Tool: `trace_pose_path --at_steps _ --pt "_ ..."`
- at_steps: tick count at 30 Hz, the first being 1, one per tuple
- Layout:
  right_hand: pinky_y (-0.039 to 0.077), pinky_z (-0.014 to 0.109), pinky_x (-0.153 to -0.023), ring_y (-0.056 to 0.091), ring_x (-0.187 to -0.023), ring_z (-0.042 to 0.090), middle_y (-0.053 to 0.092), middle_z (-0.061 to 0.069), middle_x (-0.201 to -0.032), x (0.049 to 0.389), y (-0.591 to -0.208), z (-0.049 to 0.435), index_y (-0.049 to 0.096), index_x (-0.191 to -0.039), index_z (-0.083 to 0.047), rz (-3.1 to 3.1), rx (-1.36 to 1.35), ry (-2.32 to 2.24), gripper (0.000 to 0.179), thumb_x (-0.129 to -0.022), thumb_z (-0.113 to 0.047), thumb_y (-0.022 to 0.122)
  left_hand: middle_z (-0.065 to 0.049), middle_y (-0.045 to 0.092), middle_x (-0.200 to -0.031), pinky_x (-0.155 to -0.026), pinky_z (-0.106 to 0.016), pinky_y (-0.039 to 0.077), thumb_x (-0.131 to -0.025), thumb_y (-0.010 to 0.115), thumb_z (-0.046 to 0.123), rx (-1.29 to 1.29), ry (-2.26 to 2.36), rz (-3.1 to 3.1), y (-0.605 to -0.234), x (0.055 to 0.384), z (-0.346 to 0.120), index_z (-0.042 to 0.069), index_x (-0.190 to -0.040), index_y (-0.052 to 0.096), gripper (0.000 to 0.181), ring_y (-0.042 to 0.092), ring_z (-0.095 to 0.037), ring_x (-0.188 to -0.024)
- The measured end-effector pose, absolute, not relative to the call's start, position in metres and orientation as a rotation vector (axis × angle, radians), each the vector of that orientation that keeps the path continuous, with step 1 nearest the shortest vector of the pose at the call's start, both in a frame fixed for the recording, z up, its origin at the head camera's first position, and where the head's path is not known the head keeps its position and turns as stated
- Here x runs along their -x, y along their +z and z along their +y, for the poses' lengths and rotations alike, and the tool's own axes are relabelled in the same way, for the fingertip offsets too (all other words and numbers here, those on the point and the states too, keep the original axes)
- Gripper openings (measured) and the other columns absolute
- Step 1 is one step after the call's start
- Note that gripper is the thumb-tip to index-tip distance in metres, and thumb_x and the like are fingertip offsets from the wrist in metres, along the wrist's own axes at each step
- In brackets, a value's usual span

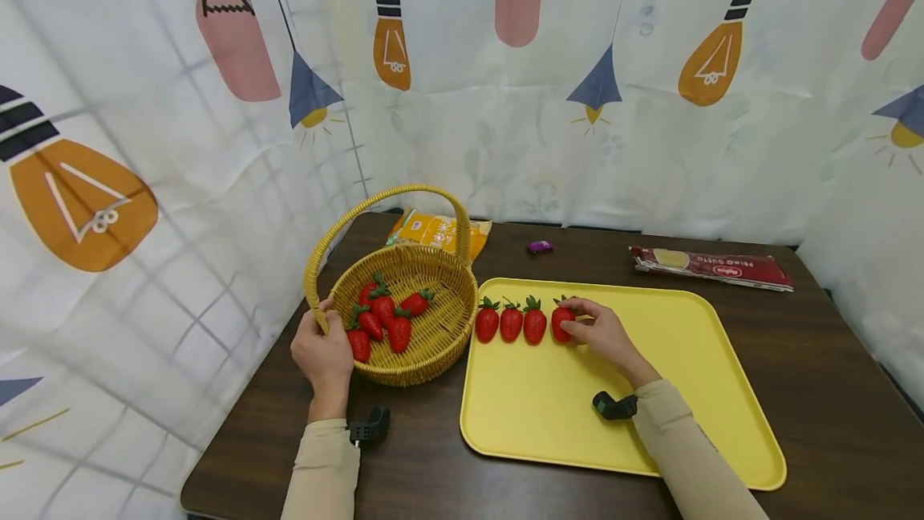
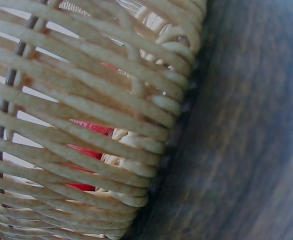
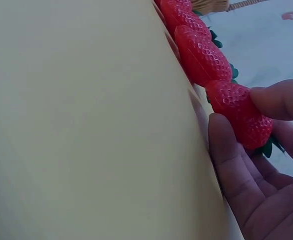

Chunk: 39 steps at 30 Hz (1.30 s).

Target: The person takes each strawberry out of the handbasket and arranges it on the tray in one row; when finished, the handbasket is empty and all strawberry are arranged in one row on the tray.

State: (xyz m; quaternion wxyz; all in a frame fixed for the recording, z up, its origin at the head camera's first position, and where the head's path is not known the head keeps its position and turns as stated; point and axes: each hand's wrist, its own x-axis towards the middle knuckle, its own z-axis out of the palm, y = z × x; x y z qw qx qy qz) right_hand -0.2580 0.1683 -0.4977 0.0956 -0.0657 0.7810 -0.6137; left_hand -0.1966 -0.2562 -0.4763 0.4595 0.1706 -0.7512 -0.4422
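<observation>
A strawberry (image 1: 561,325) with a green leafy top is pinched between the thumb and fingers of my right hand (image 1: 609,337), at the upper part of the yellow tray (image 1: 534,416). To its left, three more strawberries (image 1: 510,323) lie in a row, leaves toward the back. In the right wrist view the held strawberry (image 3: 239,112) is close to the end of that row. My left hand (image 1: 326,353) grips the woven basket (image 1: 411,376) at its left side, where the handle meets the rim. Several strawberries (image 1: 382,310) lie inside. Only the basket's wall (image 2: 86,105) and the table fill the left wrist view.
Behind the basket lies an orange and yellow snack packet (image 1: 436,229). A small purple wrapped piece (image 1: 539,247) sits at the back of the dark table (image 1: 426,472). A long red packet (image 1: 711,267) is at the back right. A patterned curtain (image 1: 462,135) hangs behind.
</observation>
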Motion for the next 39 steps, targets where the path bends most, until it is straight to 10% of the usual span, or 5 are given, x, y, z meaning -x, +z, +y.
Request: trace_pose_path --at_steps 36,39 --pt "0.057 0.034 -0.072 0.068 -0.089 0.026 0.057 0.027 -0.127 0.2557 -0.4995 0.1701 0.058 -0.132 -0.001 2.324 0.245 -1.74 0.043 -0.091 -0.01 0.068 -0.015 0.072 -0.101 -0.077 -0.04 0.045 -0.093 0.056 0.008 -0.429 -1.099 -1.857 -0.4756 0.1957 -0.2557 0.002 -0.105 0.075 0.024 0.065 -0.032 -0.091" --pt "0.057 0.034 -0.072 0.067 -0.09 0.026 0.057 0.026 -0.127 0.256 -0.4989 0.1698 0.058 -0.132 -0.002 2.328 0.241 -1.735 0.043 -0.091 -0.01 0.068 -0.015 0.073 -0.099 -0.07 -0.032 0.043 -0.093 0.055 0.008 -0.429 -1.091 -1.86 -0.4765 0.1957 -0.2554 0.003 -0.105 0.075 0.024 0.063 -0.017 -0.078"
